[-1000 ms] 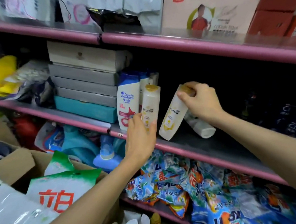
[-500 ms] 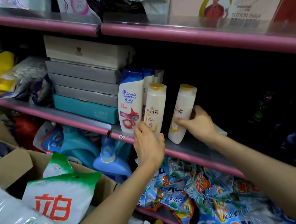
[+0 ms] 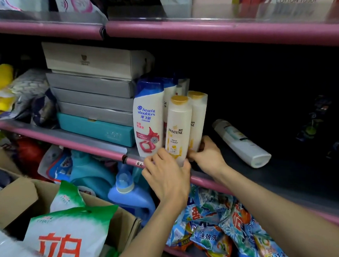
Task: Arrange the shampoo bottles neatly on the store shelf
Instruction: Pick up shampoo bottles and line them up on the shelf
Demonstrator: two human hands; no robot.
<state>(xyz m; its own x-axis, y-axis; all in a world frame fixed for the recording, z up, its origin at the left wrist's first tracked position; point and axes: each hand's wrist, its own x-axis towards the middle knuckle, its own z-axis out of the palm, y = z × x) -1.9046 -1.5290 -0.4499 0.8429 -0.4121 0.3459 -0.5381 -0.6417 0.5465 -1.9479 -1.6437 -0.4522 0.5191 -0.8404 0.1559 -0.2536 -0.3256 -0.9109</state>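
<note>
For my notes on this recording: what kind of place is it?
Most likely a small shop: pink-edged shelves, shampoo bottles in a row, detergent packets heaped below, a price tag.

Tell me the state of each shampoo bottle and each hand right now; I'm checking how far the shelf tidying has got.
Head & Shoulders bottle: upright, at the row's left.
Front Pantene bottle: upright, left hand gripping its base.
Rear Pantene bottle: upright behind it, right hand holding its base.
White bottle: lying on its side on the shelf, untouched.
</note>
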